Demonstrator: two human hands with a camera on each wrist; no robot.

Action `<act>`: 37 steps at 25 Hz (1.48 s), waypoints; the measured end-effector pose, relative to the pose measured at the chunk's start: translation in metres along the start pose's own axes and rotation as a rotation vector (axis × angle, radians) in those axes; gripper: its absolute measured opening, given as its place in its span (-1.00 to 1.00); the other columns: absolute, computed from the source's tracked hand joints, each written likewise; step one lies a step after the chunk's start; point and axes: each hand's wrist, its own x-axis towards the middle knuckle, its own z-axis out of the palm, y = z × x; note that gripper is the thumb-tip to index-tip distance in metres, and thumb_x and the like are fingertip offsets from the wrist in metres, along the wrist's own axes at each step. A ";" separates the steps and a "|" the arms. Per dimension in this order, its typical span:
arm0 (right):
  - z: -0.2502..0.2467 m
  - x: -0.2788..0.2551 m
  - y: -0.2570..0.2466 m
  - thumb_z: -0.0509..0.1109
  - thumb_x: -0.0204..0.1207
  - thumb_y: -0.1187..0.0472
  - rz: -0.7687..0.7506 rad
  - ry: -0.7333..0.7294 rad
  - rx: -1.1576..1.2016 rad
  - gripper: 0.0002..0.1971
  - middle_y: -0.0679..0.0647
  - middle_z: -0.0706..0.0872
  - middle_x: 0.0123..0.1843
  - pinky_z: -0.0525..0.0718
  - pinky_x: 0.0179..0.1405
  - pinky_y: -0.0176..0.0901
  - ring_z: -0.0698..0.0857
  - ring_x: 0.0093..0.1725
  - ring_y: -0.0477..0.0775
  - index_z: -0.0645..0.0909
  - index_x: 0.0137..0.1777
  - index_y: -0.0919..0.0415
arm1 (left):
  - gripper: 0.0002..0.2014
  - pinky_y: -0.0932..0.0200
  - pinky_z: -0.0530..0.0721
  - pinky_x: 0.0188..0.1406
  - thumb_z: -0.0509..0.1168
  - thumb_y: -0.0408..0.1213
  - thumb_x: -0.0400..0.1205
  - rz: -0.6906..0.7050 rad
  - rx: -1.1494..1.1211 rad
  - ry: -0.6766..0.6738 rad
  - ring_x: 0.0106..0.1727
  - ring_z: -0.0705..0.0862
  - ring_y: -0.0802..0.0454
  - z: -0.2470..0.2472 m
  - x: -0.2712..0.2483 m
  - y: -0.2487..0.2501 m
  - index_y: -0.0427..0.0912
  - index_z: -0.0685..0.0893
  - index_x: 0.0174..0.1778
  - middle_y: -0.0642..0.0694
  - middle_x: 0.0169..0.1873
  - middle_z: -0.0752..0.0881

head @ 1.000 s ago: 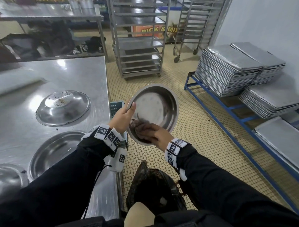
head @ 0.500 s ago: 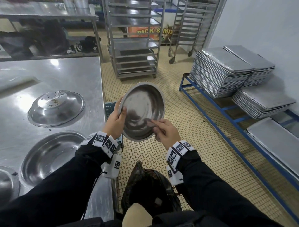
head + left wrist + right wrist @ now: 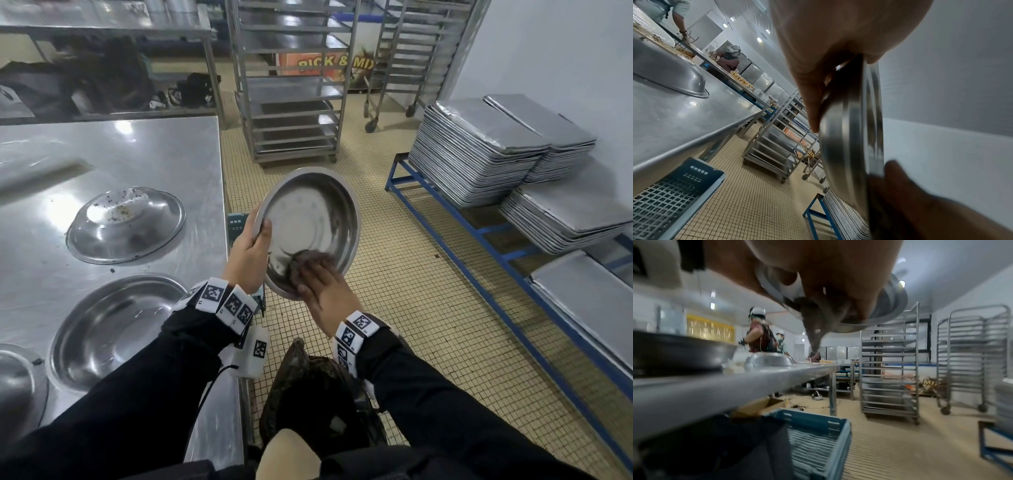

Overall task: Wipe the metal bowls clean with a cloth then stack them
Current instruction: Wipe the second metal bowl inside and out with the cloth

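Observation:
I hold a round metal bowl tilted toward me, over the floor beside the steel table. My left hand grips its left rim, thumb inside. My right hand presses a dark brown cloth against the bowl's lower inner wall. In the left wrist view the bowl shows edge-on. In the right wrist view the cloth hangs below the fingers, under the bowl rim. On the table an upturned dirty bowl lies behind an upright bowl. Another bowl sits at the left edge.
A dark bin bag opens below my hands. A blue crate stands under the table edge. Wheeled tray racks stand ahead. Stacked baking trays rest on a blue frame at right. Other people work at far tables.
My right hand has moved with the cloth from the bowl's right rim to its lower inner wall. The left hand's grip on the rim is unchanged.

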 end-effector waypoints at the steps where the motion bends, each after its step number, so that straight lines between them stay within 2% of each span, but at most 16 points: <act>1: 0.002 -0.001 -0.009 -0.19 0.69 -0.16 -0.039 -0.009 0.109 -0.43 0.02 0.20 0.66 -0.04 0.57 -0.10 0.06 0.65 0.05 0.15 0.64 0.00 | -0.57 0.10 0.62 0.25 0.01 -0.05 0.78 0.013 0.020 0.007 0.25 0.62 0.06 0.001 0.001 -0.002 -0.02 0.33 0.59 -0.05 0.26 0.62; 3: 0.011 -0.005 -0.023 -0.19 0.67 -0.21 -0.070 0.030 0.255 -0.43 -0.03 0.20 0.66 0.11 0.57 -0.04 0.12 0.64 0.02 0.18 0.62 -0.06 | -0.56 0.13 0.53 0.32 0.00 -0.06 0.79 0.037 0.041 0.019 0.30 0.57 0.07 0.003 0.001 -0.001 -0.02 0.31 0.61 -0.03 0.31 0.59; 6: 0.015 -0.006 -0.012 -0.33 0.60 -0.26 0.053 0.104 0.106 -0.34 -0.05 0.21 0.65 0.02 0.64 0.08 0.02 0.66 -0.01 0.23 0.60 -0.10 | -0.57 0.11 0.58 0.24 0.00 -0.05 0.79 0.051 0.012 0.005 0.25 0.60 0.05 0.002 0.000 0.001 0.01 0.32 0.59 -0.04 0.26 0.61; 9: 0.007 0.002 0.020 -0.32 0.64 -0.20 0.255 0.093 -0.150 -0.39 0.02 -0.13 0.70 -0.17 0.61 0.29 -0.28 0.65 0.13 -0.02 0.66 -0.05 | -0.49 0.00 0.62 0.30 0.03 0.09 0.74 -0.050 -0.030 -0.014 0.34 0.59 -0.02 0.002 -0.002 -0.004 -0.01 0.34 0.59 -0.07 0.33 0.61; 12: -0.008 0.015 0.040 -0.26 0.66 -0.18 0.325 0.224 -0.156 -0.36 0.13 -0.37 0.67 -0.12 0.62 0.20 -0.33 0.64 0.23 -0.24 0.67 0.09 | -0.57 -0.04 0.55 0.37 0.04 0.03 0.76 -0.109 -0.081 -0.008 0.32 0.60 -0.01 0.003 -0.006 -0.004 -0.07 0.50 0.48 -0.01 0.25 0.66; 15: -0.029 0.023 0.042 -0.02 0.69 -0.11 0.349 0.384 0.146 -0.36 0.21 -0.02 0.68 0.15 0.51 -0.04 0.14 0.58 0.21 -0.09 0.67 0.14 | -0.68 0.12 0.61 0.12 0.04 -0.01 0.78 -0.192 -0.105 -0.022 0.10 0.68 0.02 -0.001 -0.009 0.003 -0.03 0.64 0.23 0.04 0.00 0.73; 18: -0.057 0.022 0.044 0.18 0.67 0.02 0.427 0.498 0.456 -0.56 0.16 0.60 0.16 0.64 0.13 -0.02 0.59 0.00 0.03 0.36 0.46 0.22 | -0.65 0.10 0.64 -0.07 0.07 0.02 0.76 -0.265 -0.120 -0.093 -0.09 0.75 -0.06 -0.010 -0.008 0.003 -0.05 0.71 0.01 -0.02 -0.19 0.79; 19: -0.063 0.021 0.045 0.21 0.66 0.04 0.450 0.471 0.480 -0.64 0.08 0.63 -0.03 0.69 -0.01 0.00 0.61 -0.15 0.00 0.44 0.34 0.25 | -0.65 0.05 0.65 -0.06 0.08 0.02 0.76 -0.277 -0.129 -0.125 -0.10 0.76 -0.09 -0.013 -0.008 0.004 -0.06 0.72 0.02 -0.03 -0.21 0.80; 21: -0.066 0.018 0.045 0.26 0.65 0.13 0.473 0.412 0.486 -0.75 0.01 0.62 -0.16 0.66 -0.12 -0.06 0.61 -0.24 -0.02 0.50 0.20 0.28 | -0.66 -0.03 0.65 0.02 0.11 0.00 0.74 -0.288 -0.162 -0.180 -0.09 0.77 -0.09 -0.019 -0.005 0.001 -0.10 0.70 0.14 -0.05 -0.16 0.81; 24: -0.056 0.013 0.039 0.28 0.63 0.20 0.548 0.478 0.612 -0.82 0.00 0.66 -0.13 0.72 -0.07 -0.08 0.64 -0.21 -0.06 0.52 0.16 0.26 | -0.64 -0.11 0.71 0.04 0.23 -0.07 0.69 -0.219 -0.188 -0.139 -0.13 0.77 0.00 -0.022 -0.007 -0.001 -0.07 0.53 0.39 -0.11 0.01 0.75; 27: -0.047 0.012 0.023 0.26 0.65 0.20 0.653 0.621 0.775 -0.78 0.00 0.64 -0.04 0.64 -0.27 -0.31 0.62 -0.19 -0.10 0.48 0.24 0.26 | -0.28 0.02 0.78 -0.03 0.41 -0.17 0.57 -0.106 -0.158 -0.182 0.09 0.76 -0.11 -0.021 -0.020 -0.009 0.27 0.11 0.50 -0.15 0.29 0.59; 29: -0.042 0.013 0.008 0.24 0.66 0.19 0.663 0.681 0.839 -0.75 0.05 0.65 0.04 0.58 -0.20 -0.30 0.63 -0.11 -0.03 0.45 0.27 0.27 | -0.19 0.15 0.78 -0.09 0.42 -0.22 0.54 -0.130 -0.123 -0.217 0.15 0.73 -0.12 -0.013 -0.032 -0.010 0.24 -0.01 0.51 -0.09 0.29 0.54; 31: -0.038 0.015 -0.004 0.23 0.67 0.15 0.637 0.707 0.883 -0.73 0.07 0.66 0.07 0.60 -0.11 -0.24 0.64 -0.06 -0.01 0.45 0.28 0.28 | -0.32 0.37 0.71 -0.19 0.36 -0.28 0.60 -0.178 -0.116 -0.182 0.09 0.71 0.01 -0.005 -0.041 -0.008 0.05 0.09 0.51 -0.06 0.18 0.60; 33: -0.034 0.015 -0.008 0.20 0.68 0.10 0.601 0.665 0.888 -0.73 0.01 0.66 0.01 0.61 -0.17 -0.31 0.64 -0.12 -0.08 0.46 0.25 0.26 | -0.61 0.46 0.66 -0.33 0.27 -0.33 0.68 -0.255 -0.126 -0.092 -0.05 0.69 0.12 -0.002 -0.040 -0.007 -0.04 0.32 0.38 -0.08 0.05 0.66; 35: -0.030 0.013 -0.006 0.16 0.69 0.06 0.567 0.554 0.854 -0.72 0.00 0.68 -0.01 0.62 -0.14 -0.23 0.66 -0.11 -0.07 0.49 0.24 0.23 | -0.69 0.32 0.71 -0.28 0.20 -0.28 0.70 -0.322 -0.209 0.030 -0.08 0.71 0.03 -0.008 -0.034 -0.008 -0.14 0.41 0.36 -0.16 0.01 0.68; 37: -0.026 0.008 -0.003 0.15 0.69 0.05 0.566 0.470 0.791 -0.70 0.00 0.71 0.05 0.57 -0.08 -0.18 0.67 -0.01 -0.03 0.51 0.29 0.17 | -0.45 0.00 0.74 0.09 0.20 -0.05 0.61 -0.359 -0.230 0.103 0.09 0.72 -0.08 -0.018 -0.030 -0.014 -0.14 0.34 0.51 -0.19 0.15 0.69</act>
